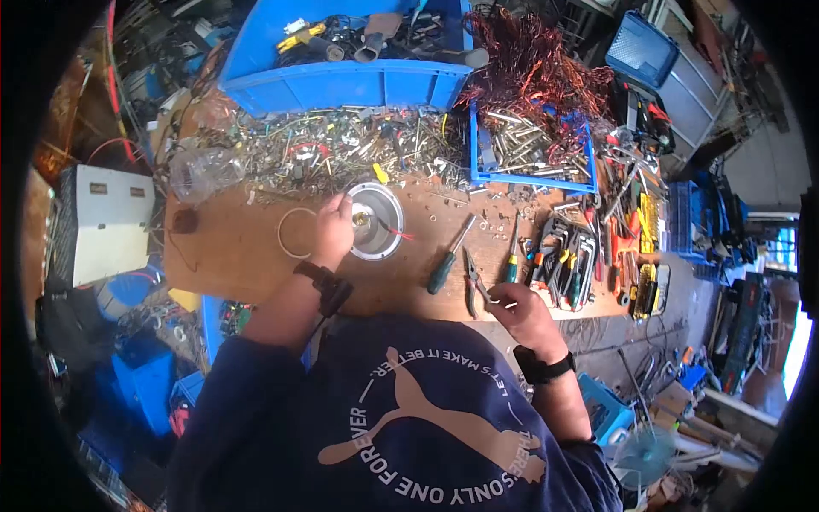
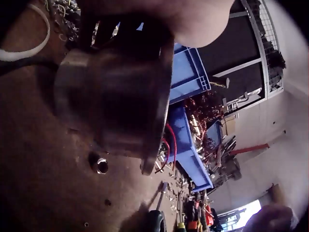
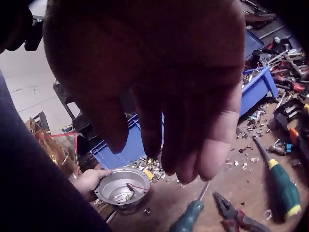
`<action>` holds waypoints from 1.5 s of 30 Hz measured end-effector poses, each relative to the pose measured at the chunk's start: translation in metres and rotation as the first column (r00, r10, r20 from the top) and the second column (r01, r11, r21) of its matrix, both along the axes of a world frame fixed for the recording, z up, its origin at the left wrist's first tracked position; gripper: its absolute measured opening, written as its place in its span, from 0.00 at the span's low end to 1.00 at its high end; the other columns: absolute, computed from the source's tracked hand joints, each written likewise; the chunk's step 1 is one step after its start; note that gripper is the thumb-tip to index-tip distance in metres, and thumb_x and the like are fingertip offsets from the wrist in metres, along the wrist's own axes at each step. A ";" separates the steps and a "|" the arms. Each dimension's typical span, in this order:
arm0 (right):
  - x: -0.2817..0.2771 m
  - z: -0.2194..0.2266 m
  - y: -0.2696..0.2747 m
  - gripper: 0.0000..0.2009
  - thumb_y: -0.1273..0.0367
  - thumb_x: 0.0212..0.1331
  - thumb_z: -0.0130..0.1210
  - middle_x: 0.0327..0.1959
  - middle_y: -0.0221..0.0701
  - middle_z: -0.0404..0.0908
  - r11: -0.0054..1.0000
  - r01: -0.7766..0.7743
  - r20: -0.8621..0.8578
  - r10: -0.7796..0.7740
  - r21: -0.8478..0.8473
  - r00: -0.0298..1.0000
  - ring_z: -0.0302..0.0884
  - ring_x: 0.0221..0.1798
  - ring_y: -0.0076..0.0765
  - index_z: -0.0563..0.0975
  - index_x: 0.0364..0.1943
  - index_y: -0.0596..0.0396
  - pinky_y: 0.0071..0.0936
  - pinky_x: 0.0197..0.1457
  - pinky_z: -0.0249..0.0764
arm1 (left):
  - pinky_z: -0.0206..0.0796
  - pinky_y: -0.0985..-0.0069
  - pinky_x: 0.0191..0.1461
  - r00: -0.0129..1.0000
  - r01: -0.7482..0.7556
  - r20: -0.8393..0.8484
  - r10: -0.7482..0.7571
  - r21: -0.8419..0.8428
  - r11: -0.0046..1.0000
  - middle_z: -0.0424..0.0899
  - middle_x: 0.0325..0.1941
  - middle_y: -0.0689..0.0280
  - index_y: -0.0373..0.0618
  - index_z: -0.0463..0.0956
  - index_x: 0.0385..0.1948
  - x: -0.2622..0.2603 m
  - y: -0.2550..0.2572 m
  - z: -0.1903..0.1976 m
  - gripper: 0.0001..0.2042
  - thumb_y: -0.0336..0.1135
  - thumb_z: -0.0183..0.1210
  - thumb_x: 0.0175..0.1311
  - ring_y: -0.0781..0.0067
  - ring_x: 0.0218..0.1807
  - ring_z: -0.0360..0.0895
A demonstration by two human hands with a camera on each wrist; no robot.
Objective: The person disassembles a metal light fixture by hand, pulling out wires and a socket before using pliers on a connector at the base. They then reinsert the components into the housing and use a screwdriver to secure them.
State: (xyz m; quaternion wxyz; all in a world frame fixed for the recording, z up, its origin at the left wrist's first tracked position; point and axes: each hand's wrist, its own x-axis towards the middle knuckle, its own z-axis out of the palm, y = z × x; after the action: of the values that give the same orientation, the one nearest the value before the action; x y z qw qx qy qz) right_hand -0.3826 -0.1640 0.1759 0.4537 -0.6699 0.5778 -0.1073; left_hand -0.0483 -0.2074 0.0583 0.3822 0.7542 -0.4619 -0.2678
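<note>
My left hand (image 1: 334, 230) grips the left rim of a round metal housing (image 1: 391, 207), a flanged cup with its open side up in the head view. Red wires (image 1: 401, 235) stick out over its right edge. In the left wrist view the housing (image 2: 116, 101) shows its dark stepped outer wall. My right hand (image 1: 525, 316) hovers by the table's front edge, beside the pliers (image 1: 472, 277). Its fingers (image 3: 212, 154) hang loosely extended in the right wrist view, holding nothing. Pliers (image 3: 226, 208) and a green-handled screwdriver (image 3: 188, 217) lie beyond them.
A thin ring (image 1: 282, 232) lies left of the housing. Small scrap (image 1: 281, 162) spreads along the back below a large blue crate (image 1: 341, 90). A smaller blue bin (image 1: 533, 181) holds metal pieces. Another screwdriver (image 1: 512, 269) and a hex key set (image 1: 567, 264) lie at right.
</note>
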 end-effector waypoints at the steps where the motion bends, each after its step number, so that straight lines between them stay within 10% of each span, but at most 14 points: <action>1: 0.008 -0.002 0.004 0.11 0.70 0.49 0.61 0.33 0.39 0.81 0.999 0.005 0.007 -0.005 -0.036 1.000 0.80 0.33 0.39 0.78 0.37 0.60 0.30 0.37 0.75 | 0.65 0.61 0.44 0.999 0.020 -0.031 -0.021 -0.030 0.999 0.79 0.35 0.47 0.36 0.75 0.40 0.002 0.001 -0.001 0.17 0.42 0.44 0.67 0.45 0.41 0.76; 8: 0.073 0.012 0.021 0.12 0.69 0.50 0.61 0.34 0.38 0.81 1.000 0.000 -0.078 -0.001 -0.011 0.997 0.80 0.34 0.37 0.78 0.38 0.59 0.30 0.38 0.74 | 0.66 0.62 0.46 0.999 -0.020 0.025 0.022 -0.073 0.997 0.80 0.39 0.47 0.38 0.75 0.44 0.037 0.011 -0.045 0.18 0.44 0.43 0.68 0.45 0.44 0.76; 14: 0.113 -0.013 0.023 0.13 0.67 0.52 0.59 0.36 0.39 0.82 0.998 -0.007 -0.076 0.012 0.068 0.997 0.80 0.37 0.37 0.78 0.40 0.60 0.30 0.42 0.74 | 0.66 0.62 0.49 0.985 0.128 -0.134 -0.106 0.170 0.977 0.79 0.43 0.45 0.35 0.74 0.45 0.060 0.016 0.012 0.20 0.44 0.44 0.68 0.48 0.47 0.76; 20: 0.133 -0.068 0.006 0.16 0.62 0.58 0.57 0.29 0.32 0.80 0.929 0.185 0.115 -0.233 0.321 0.966 0.77 0.32 0.24 0.77 0.42 0.63 0.23 0.35 0.73 | 0.64 0.57 0.46 0.983 0.158 -0.093 -0.156 0.013 0.987 0.77 0.39 0.41 0.33 0.72 0.43 0.070 0.014 -0.037 0.18 0.42 0.43 0.69 0.41 0.44 0.74; 27: 0.143 -0.063 0.006 0.16 0.66 0.59 0.54 0.37 0.37 0.81 0.879 0.246 0.121 -0.319 0.409 0.940 0.81 0.38 0.32 0.75 0.45 0.66 0.25 0.39 0.78 | 0.64 0.61 0.41 0.971 0.134 -0.203 -0.126 0.027 0.991 0.77 0.32 0.45 0.35 0.74 0.35 0.086 0.008 -0.031 0.16 0.42 0.45 0.67 0.44 0.38 0.75; 32: 0.134 -0.068 0.007 0.15 0.66 0.56 0.56 0.34 0.36 0.81 0.896 0.278 0.078 -0.323 0.347 0.943 0.80 0.34 0.29 0.78 0.43 0.64 0.24 0.36 0.77 | 0.65 0.67 0.42 0.930 0.091 -0.359 -0.079 0.017 0.996 0.81 0.32 0.54 0.34 0.75 0.36 0.095 0.010 -0.062 0.16 0.41 0.46 0.67 0.58 0.36 0.77; 36: 0.124 -0.065 0.008 0.16 0.64 0.56 0.56 0.32 0.33 0.81 0.912 0.285 0.081 -0.321 0.296 0.944 0.79 0.33 0.27 0.78 0.42 0.63 0.24 0.36 0.76 | 0.64 0.61 0.41 0.932 -0.062 -0.361 0.002 -0.153 0.986 0.78 0.30 0.48 0.34 0.74 0.32 0.104 0.001 -0.100 0.17 0.43 0.48 0.66 0.46 0.36 0.75; 38: 0.123 -0.050 0.009 0.15 0.65 0.58 0.55 0.33 0.32 0.81 0.903 0.307 0.043 -0.335 0.301 0.941 0.79 0.35 0.27 0.77 0.44 0.62 0.24 0.37 0.76 | 0.68 0.63 0.34 0.954 0.068 -0.298 -0.008 0.190 0.979 0.80 0.29 0.51 0.36 0.75 0.35 0.116 -0.005 -0.089 0.19 0.46 0.50 0.65 0.53 0.31 0.77; 40: 0.112 -0.058 0.012 0.16 0.64 0.57 0.56 0.31 0.30 0.81 0.924 0.288 0.007 -0.300 0.251 0.954 0.78 0.31 0.23 0.77 0.44 0.62 0.21 0.34 0.75 | 0.71 0.71 0.29 0.853 0.038 -0.486 0.189 0.420 0.907 0.82 0.30 0.58 0.40 0.75 0.40 0.117 0.000 -0.047 0.19 0.48 0.48 0.66 0.66 0.28 0.79; 42: 0.108 -0.047 0.018 0.15 0.63 0.57 0.57 0.27 0.29 0.79 0.960 0.251 0.027 -0.256 0.125 0.966 0.76 0.29 0.22 0.78 0.42 0.62 0.22 0.32 0.74 | 0.73 0.77 0.30 0.669 0.044 -0.726 0.160 0.253 0.966 0.81 0.33 0.63 0.43 0.72 0.47 0.123 0.011 -0.025 0.21 0.51 0.45 0.67 0.74 0.28 0.79; 45: 0.081 -0.071 0.032 0.13 0.64 0.56 0.56 0.29 0.32 0.80 0.949 0.314 -0.052 -0.314 -0.003 0.948 0.77 0.32 0.28 0.78 0.38 0.61 0.27 0.35 0.74 | 0.71 0.70 0.34 0.511 0.056 -0.820 0.256 0.329 0.943 0.72 0.33 0.61 0.42 0.62 0.51 0.152 0.005 -0.060 0.29 0.58 0.55 0.59 0.68 0.30 0.76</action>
State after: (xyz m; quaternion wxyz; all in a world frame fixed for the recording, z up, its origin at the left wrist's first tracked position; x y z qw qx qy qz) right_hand -0.3021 -0.1323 0.1048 0.4173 -0.5709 0.6889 -0.1593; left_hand 0.1037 -0.2027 -0.0013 0.4493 0.6008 -0.1203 -0.6501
